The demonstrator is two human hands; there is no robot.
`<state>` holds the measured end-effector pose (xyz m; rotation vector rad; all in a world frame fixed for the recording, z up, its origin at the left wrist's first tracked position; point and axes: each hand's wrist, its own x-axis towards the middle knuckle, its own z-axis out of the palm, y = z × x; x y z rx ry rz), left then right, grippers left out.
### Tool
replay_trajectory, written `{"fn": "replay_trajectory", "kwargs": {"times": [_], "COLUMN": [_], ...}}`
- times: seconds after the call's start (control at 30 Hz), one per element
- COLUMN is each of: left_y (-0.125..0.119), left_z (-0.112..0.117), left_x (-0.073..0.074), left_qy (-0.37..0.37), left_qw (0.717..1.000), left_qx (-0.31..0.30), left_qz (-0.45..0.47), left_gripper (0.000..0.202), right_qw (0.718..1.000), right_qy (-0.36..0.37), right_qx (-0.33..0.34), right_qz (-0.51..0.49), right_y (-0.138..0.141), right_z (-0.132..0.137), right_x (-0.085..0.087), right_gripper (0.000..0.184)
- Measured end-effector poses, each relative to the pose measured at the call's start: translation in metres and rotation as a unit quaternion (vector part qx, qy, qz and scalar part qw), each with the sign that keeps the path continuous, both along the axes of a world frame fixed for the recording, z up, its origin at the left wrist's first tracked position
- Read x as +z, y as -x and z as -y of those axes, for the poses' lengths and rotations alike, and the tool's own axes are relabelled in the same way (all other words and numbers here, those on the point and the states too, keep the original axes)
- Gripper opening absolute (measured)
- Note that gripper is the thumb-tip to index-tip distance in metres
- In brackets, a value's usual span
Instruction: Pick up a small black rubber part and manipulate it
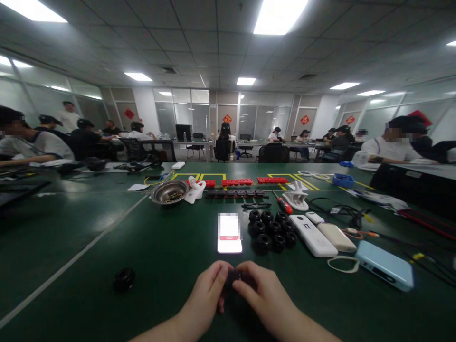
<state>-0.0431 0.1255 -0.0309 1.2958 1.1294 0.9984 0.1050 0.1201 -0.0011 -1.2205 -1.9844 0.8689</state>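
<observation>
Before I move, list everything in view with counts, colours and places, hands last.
Table: 1, green, foreground
Phone: 1, white lit screen, table centre
Wheel-like parts: 10, black, nine right of the phone, one near left
Bowl: 1, silver, left beyond the phone
Red strips: 3, red, far middle
Block row: 1, black, before the red strips
Screwdriver: 1, red-black, beyond the phone, rightward
Moulded pieces: 2, white, by bowl and screwdriver
Cases: 4, white, cream and light blue, right
Tray: 1, blue, far right
Cables: several, mostly black, right
People: several, mixed clothing, background
Ceiling lights: several, white, overhead
Small piece: 1, dark, bottom middle
Left hand: 1, bare, at the small piece's left
Right hand: 1, bare, at its right
</observation>
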Motion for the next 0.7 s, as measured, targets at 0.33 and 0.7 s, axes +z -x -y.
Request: {"fn": "replay_trajectory", "kwargs": {"times": [0.33, 0.7], "left_y": [0.0, 0.001], "left_z": [0.001, -0.002], "left_x": [0.004, 0.003], "left_qy": [0.006, 0.018], "left_qw": [0.999, 0.998], "left_qx": [0.011, 0.024], "left_qz": [0.034, 0.054], "left_gripper": [0.041, 0.045], "right_qw": [1.0, 0.996], "right_qy": [0.008, 0.079], "right_qx": [0.003, -0.036], "right_qz": [0.018, 0.033], "right_y": [-0.002, -0.004], "right_z": [0.002, -0.006], "right_x": [0.004, 0.0], "right_gripper": [0.019, 0.043]}}
